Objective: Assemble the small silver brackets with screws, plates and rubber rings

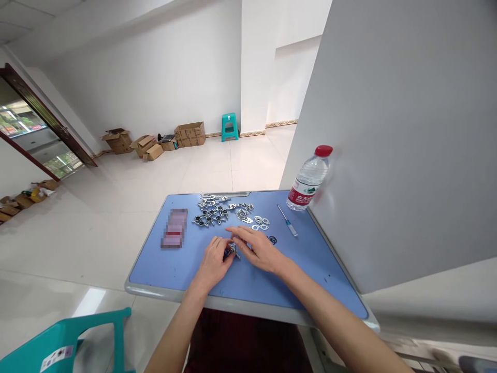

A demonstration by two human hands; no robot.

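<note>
Near the front middle of the blue table, my left hand (pixel 214 263) is closed on a small shiny metal fitting (pixel 233 250) with a dark part beside it. My right hand (pixel 257 249) hovers over the same fitting from the right, its fingers stretched out and its thumb close to the metal. Part of the fitting is hidden by the fingers. Beyond my hands lie several similar metal fittings (pixel 212 213) with dark round centres. Flat oval metal plates (pixel 261 220) lie to their right. Black rubber rings (pixel 273 240) sit beside my right hand, partly covered by it.
A screwdriver (pixel 288 221) with a blue and clear handle lies right on the table (pixel 163 274). A red-capped water bottle (pixel 309 181) stands at the back right corner by a grey panel. A blurred purple item (pixel 174 228) lies left. A green stool (pixel 66 336) stands front left.
</note>
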